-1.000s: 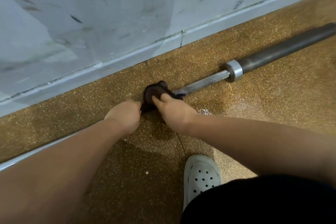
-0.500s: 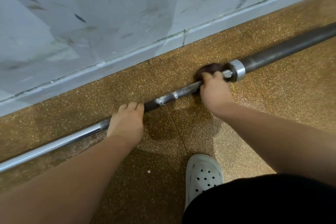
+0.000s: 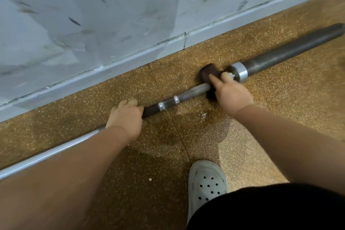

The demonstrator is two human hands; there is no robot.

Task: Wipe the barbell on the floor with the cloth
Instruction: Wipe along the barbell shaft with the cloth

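The barbell (image 3: 186,94) lies on the speckled brown floor, running from lower left to upper right, with a shiny collar (image 3: 240,73) and a dark thick sleeve (image 3: 291,50) beyond it. My right hand (image 3: 231,93) presses a dark brown cloth (image 3: 209,75) around the shaft just left of the collar. My left hand (image 3: 127,115) grips the shaft further left, fingers curled over it. The bar under both hands is hidden.
A grey marbled wall with a pale baseboard (image 3: 112,73) runs close behind the bar. My white perforated clog (image 3: 207,181) stands on the floor below the hands, beside dark shorts (image 3: 270,209). A wet patch (image 3: 203,115) shines on the floor near the right hand.
My right hand slid the cloth along the shaft from beside my left hand to the collar. The left hand stayed gripping the bar.
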